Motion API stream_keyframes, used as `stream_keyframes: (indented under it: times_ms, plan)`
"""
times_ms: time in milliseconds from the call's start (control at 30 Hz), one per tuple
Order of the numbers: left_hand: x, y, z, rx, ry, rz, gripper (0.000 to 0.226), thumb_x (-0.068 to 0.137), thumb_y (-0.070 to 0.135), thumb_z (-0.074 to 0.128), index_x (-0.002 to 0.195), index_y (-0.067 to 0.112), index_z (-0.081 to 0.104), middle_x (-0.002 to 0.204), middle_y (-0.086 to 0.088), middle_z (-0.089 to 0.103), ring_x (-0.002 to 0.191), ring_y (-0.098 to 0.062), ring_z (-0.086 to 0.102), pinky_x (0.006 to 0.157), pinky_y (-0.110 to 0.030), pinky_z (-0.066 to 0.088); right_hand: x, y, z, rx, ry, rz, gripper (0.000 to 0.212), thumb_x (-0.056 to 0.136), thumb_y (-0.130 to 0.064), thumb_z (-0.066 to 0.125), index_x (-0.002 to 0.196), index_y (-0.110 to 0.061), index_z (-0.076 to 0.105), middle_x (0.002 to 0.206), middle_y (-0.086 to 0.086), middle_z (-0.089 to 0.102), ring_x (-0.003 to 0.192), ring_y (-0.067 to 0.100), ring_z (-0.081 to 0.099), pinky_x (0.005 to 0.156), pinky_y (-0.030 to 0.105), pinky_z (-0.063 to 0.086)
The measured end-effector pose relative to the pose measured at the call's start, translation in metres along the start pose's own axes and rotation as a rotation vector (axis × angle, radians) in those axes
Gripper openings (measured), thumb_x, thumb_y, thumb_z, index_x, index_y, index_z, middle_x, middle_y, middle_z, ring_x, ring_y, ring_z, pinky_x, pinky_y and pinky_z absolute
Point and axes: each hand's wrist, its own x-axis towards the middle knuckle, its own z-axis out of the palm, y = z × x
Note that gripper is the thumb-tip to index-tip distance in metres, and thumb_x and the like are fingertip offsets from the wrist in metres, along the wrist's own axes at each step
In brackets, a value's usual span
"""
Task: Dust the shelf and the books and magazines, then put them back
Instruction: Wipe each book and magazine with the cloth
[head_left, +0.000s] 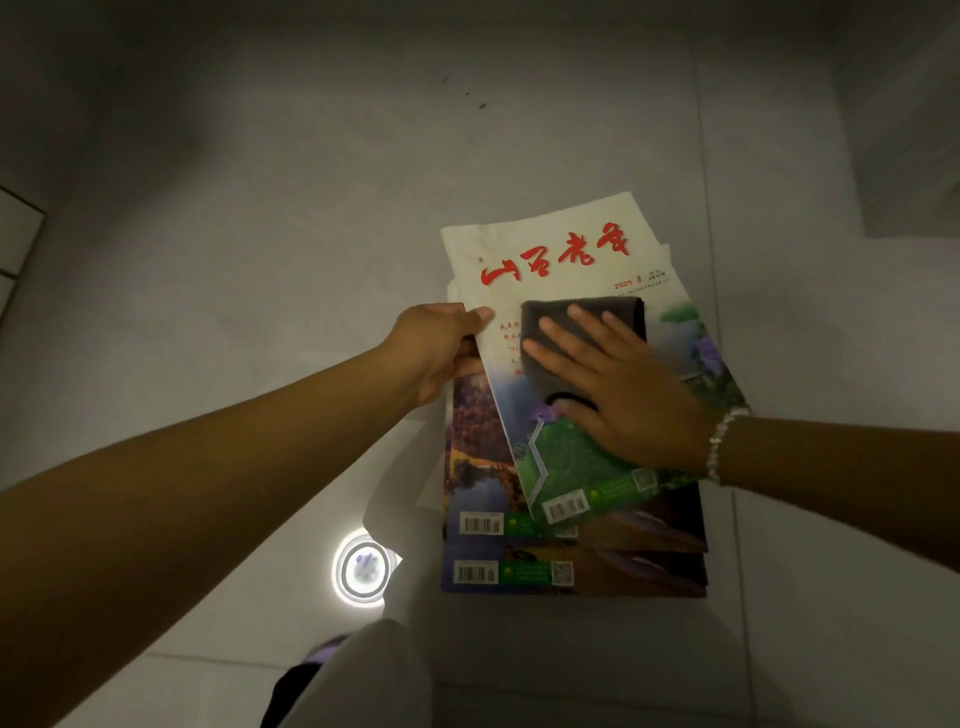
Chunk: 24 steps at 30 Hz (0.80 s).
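While the top magazine (571, 291) is pinched by the left hand (441, 353) | cloth (582, 332) pressed flat under the right hand (623, 384), straight fingers (587, 322) | risk: the skewed pile (571, 561) could be pushed askew on the floor (260, 260).

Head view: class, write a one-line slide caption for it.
Left hand grips the top magazine on a floor stack while the right hand presses a dark cloth flat on its cover.

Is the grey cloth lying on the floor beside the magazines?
No, the right hand presses the grey cloth flat on the top magazine.
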Motion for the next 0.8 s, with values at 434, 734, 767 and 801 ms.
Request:
stream_keyframes:
  times_ms: [434, 734, 767, 801]
  plan:
    - [0.001, -0.009, -0.006, 0.064, 0.035, 0.029, 0.016, 0.097, 0.014, 0.051, 0.109, 0.006, 0.060, 0.114, -0.010, 0.067, 0.088, -0.021, 0.068, 0.067, -0.030, 0.059, -0.013, -0.012, 0.002, 0.011, -0.057, -0.253, 0.056, 0.098, -0.056, 0.020, 0.146, -0.028, 0.031, 0.154, 0.003, 0.027, 0.144, 0.028, 0.015, 0.117, 0.046, 0.007]
    - [0.003, -0.010, -0.007, 0.074, 0.031, 0.026, 0.017, 0.098, 0.017, 0.051, 0.110, 0.011, 0.059, 0.111, -0.006, 0.067, 0.086, -0.020, 0.068, 0.066, -0.032, 0.059, 0.000, -0.055, 0.006, 0.086, 0.012, 0.082, 0.071, 0.086, -0.070, 0.036, 0.138, -0.022, 0.040, 0.154, 0.024, 0.017, 0.144, 0.037, 0.010, 0.116, 0.052, 0.012]
    - [0.003, -0.010, -0.007, 0.068, 0.026, 0.026, 0.017, 0.098, 0.017, 0.051, 0.111, 0.010, 0.059, 0.112, -0.007, 0.067, 0.087, -0.021, 0.068, 0.066, -0.031, 0.059, 0.000, -0.054, 0.007, 0.056, 0.009, 0.078, 0.070, 0.088, -0.066, 0.037, 0.141, -0.021, 0.038, 0.154, 0.024, 0.018, 0.144, 0.037, 0.012, 0.116, 0.051, 0.013]
    - [0.003, -0.010, -0.007, 0.062, 0.022, 0.024, 0.018, 0.098, 0.016, 0.050, 0.112, 0.008, 0.059, 0.113, -0.008, 0.067, 0.088, -0.022, 0.068, 0.066, -0.031, 0.059, 0.001, -0.050, 0.006, 0.025, 0.007, 0.068, 0.067, 0.090, -0.060, 0.036, 0.144, -0.020, 0.036, 0.154, 0.022, 0.020, 0.144, 0.036, 0.014, 0.116, 0.049, 0.012]
